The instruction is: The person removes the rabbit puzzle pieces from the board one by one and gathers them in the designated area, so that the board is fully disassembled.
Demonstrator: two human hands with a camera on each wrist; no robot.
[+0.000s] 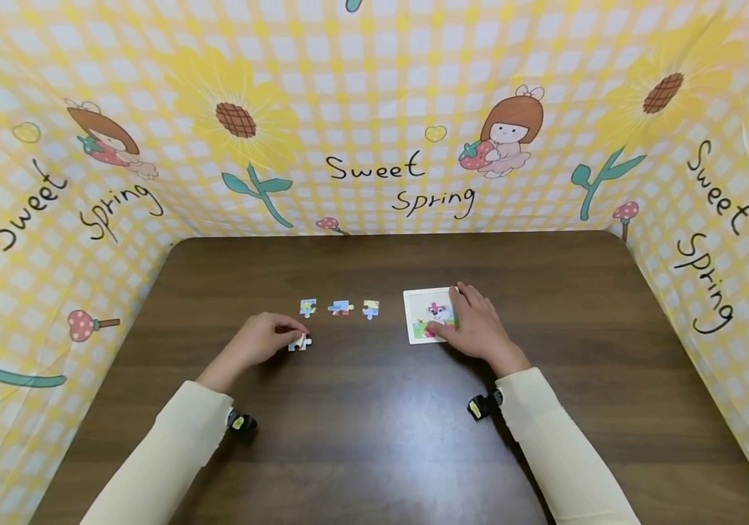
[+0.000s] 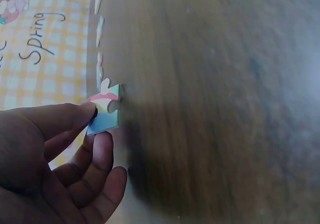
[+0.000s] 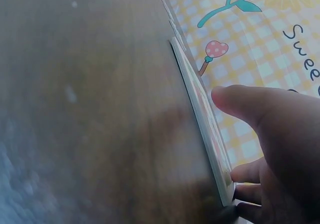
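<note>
My left hand (image 1: 266, 338) pinches a jigsaw piece (image 2: 107, 111) between thumb and fingertips, tilted up at the left of the table. Blue, cream and pink printing shows on this piece, with a knob on one end and a notch in its side. My right hand (image 1: 477, 322) rests at the right side of a white-framed puzzle board (image 1: 407, 319). Its fingers (image 3: 247, 194) touch the board's edge while the thumb (image 3: 235, 99) reaches over the printed face. Part of the board, which bears a cartoon animal picture, is hidden under that hand.
Three loose jigsaw pieces, a left one (image 1: 308, 307), a middle one (image 1: 340, 307) and a right one (image 1: 370, 309), lie in a row between the hands. Checkered cloth (image 1: 374, 109) stands around the brown wooden table (image 1: 374, 437) at its back and sides.
</note>
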